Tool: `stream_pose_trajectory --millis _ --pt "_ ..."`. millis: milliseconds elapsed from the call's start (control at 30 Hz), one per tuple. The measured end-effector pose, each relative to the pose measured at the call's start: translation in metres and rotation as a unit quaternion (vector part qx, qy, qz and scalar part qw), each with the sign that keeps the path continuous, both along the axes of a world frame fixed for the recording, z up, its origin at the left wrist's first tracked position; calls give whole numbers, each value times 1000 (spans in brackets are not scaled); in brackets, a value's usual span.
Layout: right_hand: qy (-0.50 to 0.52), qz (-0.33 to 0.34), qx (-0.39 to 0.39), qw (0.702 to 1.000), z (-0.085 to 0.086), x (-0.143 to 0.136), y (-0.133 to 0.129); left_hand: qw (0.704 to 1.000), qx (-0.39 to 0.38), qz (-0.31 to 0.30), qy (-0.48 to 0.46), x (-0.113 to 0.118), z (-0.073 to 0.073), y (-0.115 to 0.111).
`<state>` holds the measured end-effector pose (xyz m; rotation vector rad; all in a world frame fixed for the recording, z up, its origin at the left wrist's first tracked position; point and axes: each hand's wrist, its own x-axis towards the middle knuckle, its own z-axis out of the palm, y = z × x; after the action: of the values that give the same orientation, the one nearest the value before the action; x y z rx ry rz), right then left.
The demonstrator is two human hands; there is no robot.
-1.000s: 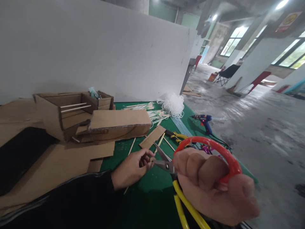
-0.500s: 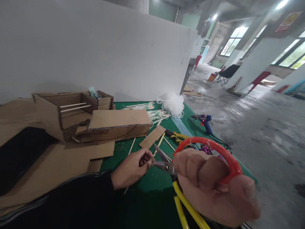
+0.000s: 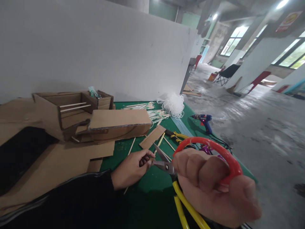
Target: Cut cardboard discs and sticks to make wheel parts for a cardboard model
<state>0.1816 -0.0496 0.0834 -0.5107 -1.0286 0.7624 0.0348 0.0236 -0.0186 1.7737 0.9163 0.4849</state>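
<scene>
My right hand (image 3: 212, 187) fills the lower right, close to the camera, fingers wrapped through the red loop handle of a pair of scissors (image 3: 164, 163). The scissor blades stand apart and point left. My left hand (image 3: 131, 168) rests on the green mat (image 3: 152, 181) and pinches a thin wooden stick (image 3: 152, 155) right at the blade tips. My black sleeve (image 3: 71, 200) covers the lower left.
A cardboard box model (image 3: 90, 117) and flat cardboard sheets (image 3: 59, 162) lie at the left. Behind it are loose sticks, a small cardboard strip (image 3: 152, 136), yellow-handled pliers (image 3: 177, 136), a white string tangle (image 3: 172, 103) and a blue glue gun (image 3: 205, 121). Yellow handles (image 3: 186, 210) lie under my right hand. The table's right edge drops to concrete floor.
Almost nothing differs. My left hand's fingers shifted slightly at the stick, and my right hand with the scissors dipped a touch.
</scene>
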Motion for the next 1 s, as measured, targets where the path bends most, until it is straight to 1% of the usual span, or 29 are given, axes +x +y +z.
stream_pose_trajectory --millis 400,567,667,767,867,1000 --pt "9 -15 9 1000 -2 -2 0 1000 19 2 14 1 6 0" --pt "3 -3 -2 1000 -1 -1 0 999 28 3 19 1 6 0" --pt "6 -13 0 1000 0 -2 -1 999 34 3 18 0 4 0" --pt "-4 -7 -5 1000 1 0 -1 999 40 3 22 0 4 0" --pt "-18 9 -15 1000 2 2 -1 999 46 8 26 0 5 0" --pt "-9 2 -15 1000 1 2 -2 999 47 8 24 1 8 -1"
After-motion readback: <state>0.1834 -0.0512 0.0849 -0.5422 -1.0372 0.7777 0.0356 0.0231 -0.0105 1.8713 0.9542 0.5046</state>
